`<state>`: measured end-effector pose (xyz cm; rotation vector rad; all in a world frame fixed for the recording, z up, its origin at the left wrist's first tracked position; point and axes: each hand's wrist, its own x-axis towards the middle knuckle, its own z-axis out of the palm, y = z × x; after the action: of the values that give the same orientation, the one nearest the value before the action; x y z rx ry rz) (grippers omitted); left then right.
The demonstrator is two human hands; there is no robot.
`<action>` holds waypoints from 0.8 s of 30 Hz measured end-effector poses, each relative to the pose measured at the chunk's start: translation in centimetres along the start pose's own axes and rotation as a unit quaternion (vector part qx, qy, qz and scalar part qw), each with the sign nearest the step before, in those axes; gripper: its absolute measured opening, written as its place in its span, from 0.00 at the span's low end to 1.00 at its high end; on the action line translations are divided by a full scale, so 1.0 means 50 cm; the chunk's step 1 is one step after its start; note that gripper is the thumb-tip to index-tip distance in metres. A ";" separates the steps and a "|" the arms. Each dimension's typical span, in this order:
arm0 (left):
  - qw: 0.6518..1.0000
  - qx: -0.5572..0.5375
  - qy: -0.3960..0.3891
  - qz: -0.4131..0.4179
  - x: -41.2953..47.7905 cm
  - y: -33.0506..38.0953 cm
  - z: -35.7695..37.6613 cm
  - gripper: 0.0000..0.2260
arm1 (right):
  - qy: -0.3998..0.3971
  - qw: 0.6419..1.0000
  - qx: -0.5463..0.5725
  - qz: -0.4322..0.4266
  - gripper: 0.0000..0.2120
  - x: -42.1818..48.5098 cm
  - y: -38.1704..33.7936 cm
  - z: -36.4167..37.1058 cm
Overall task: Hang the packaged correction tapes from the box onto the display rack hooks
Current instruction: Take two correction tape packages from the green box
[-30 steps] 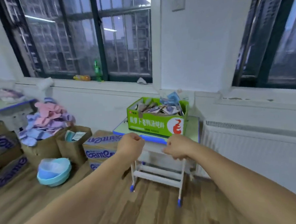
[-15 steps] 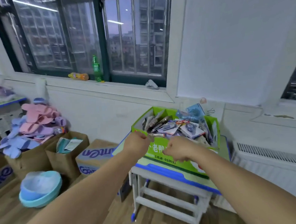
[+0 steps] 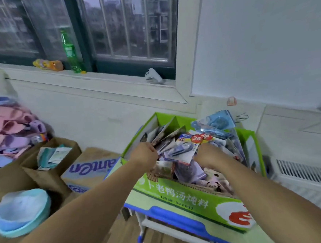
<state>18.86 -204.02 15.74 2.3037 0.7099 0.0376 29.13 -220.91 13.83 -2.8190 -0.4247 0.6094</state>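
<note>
Top pack (image 3: 182,148) lies between hands, long axis left-right | left hand (image 3: 144,155) pinches far-left packs (image 3: 160,134) | right hand (image 3: 205,156) nearer, grip unclear

One green box (image 3: 180,197), two windowsill bottles (image 3: 69,50), two hands (image 3: 144,155).

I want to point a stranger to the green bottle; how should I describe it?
Find the large barred window. On its white sill stands a tall green bottle, upright beside an orange bottle lying flat; it alone is green and standing.
</note>
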 end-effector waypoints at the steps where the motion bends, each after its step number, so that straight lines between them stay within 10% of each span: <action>1: 1.000 0.031 0.002 -0.005 0.022 -0.002 0.002 0.08 | 0.010 1.000 0.014 0.005 0.13 0.032 0.000 0.001; 6: 0.985 0.163 -0.040 -0.029 0.111 -0.018 0.025 0.10 | 0.008 0.997 0.068 0.040 0.29 0.125 -0.019 0.028; 24: 0.937 0.329 -0.016 0.118 0.294 -0.022 0.028 0.14 | 0.054 0.943 0.274 0.182 0.17 0.153 -0.032 -0.006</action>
<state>31.09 -196.87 11.49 3.0147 0.4623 -0.1489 35.53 -217.01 11.72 -2.3759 0.2632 0.5308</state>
